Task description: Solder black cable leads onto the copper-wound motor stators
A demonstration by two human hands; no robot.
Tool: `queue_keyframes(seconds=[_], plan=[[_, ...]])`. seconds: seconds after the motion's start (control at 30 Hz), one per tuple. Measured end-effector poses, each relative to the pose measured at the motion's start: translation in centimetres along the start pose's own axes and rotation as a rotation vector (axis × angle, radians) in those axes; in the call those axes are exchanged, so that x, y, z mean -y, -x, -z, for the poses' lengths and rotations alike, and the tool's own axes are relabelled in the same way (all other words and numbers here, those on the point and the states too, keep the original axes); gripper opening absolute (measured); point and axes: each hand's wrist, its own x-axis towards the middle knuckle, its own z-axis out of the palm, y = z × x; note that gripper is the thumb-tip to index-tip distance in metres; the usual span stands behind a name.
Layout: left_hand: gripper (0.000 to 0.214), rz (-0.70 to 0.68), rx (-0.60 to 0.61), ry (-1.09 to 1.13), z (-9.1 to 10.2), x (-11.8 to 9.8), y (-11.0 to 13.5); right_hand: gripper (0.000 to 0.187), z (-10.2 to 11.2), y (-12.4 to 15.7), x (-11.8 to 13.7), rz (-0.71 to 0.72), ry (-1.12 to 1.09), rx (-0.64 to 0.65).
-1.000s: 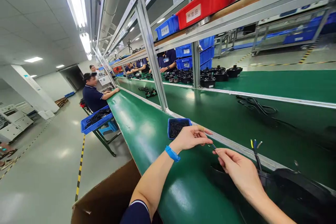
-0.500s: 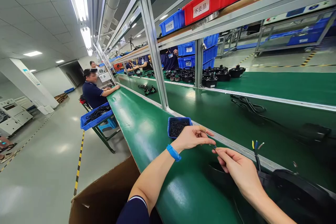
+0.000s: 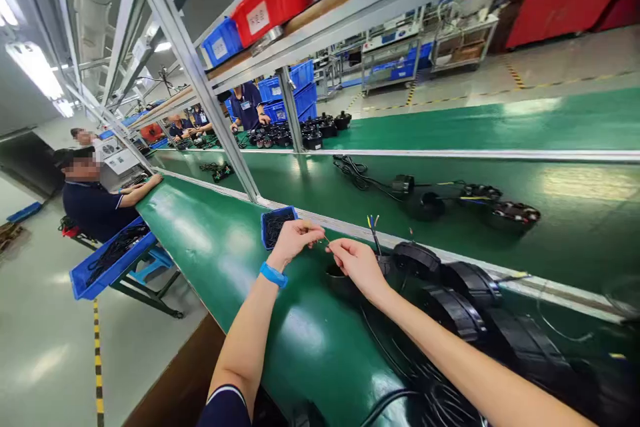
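My left hand (image 3: 299, 240), with a blue band on the wrist, is closed in a pinch at the middle of the view. Facing it, my right hand (image 3: 361, 270) pinches too. A thin wire (image 3: 327, 239) spans the small gap between the fingertips; its ends are hidden. Beneath my right hand sits a dark round housing (image 3: 341, 281), partly covered. Just behind my left hand stands a small blue bin (image 3: 263, 232) of thin black pieces. A black cable with yellow and blue wire ends (image 3: 373, 230) sticks up beyond my right hand.
Several black round housings (image 3: 457, 310) and coiled black cable (image 3: 440, 393) crowd the green bench (image 3: 295, 333) at right. A metal rail (image 3: 320, 220) borders a lower green belt carrying wired parts (image 3: 515, 213). A co-worker (image 3: 95, 197) sits at left beside a blue tray (image 3: 83, 283).
The view has turned to the right, so bench, bins and both hands appear farther left. More housings and cable show at right. Both hands stay pinched close together.
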Motion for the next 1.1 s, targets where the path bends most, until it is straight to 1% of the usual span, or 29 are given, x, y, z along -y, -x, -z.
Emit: queue_keyframes(seconds=[0.1, 0.13, 0.2, 0.33, 0.53, 0.73, 0.97, 1.1], plan=[[0.034, -0.116, -0.181, 0.027, -0.6, -0.2, -0.1, 0.036, 0.0, 0.0, -0.1, 0.0, 0.002, -0.001], [0.032, -0.148, -0.222, 0.026, -0.9, -0.1, -0.2, 0.036, 0.0, 0.0, 0.0, 0.0, 0.005, 0.001], [0.03, -0.187, -0.262, 0.017, -1.5, 0.1, -0.1, 0.035, 0.1, 0.0, 0.0, 0.001, 0.012, 0.007], [0.028, -0.219, -0.258, 0.01, -2.3, 0.6, 0.1, 0.037, 0.1, 0.0, 0.0, 0.001, 0.028, 0.011], [0.023, -0.251, -0.305, -0.014, -2.0, 0.5, 0.1, 0.037, 0.1, 0.0, 0.0, 0.009, 0.043, -0.001], [0.022, -0.271, -0.297, -0.038, -2.1, 0.3, 0.2, 0.035, 0.2, 0.1, 0.4, -0.002, 0.054, -0.006], [0.017, -0.363, -0.335, -0.19, -2.2, 0.3, 0.5, 0.035, 0.3, 0.2, 0.7, -0.006, 0.06, -0.006], [0.017, -0.364, -0.327, -0.218, -2.2, 0.3, 0.5, 0.034, 0.3, 0.1, 0.6, 0.0, 0.06, -0.005]])
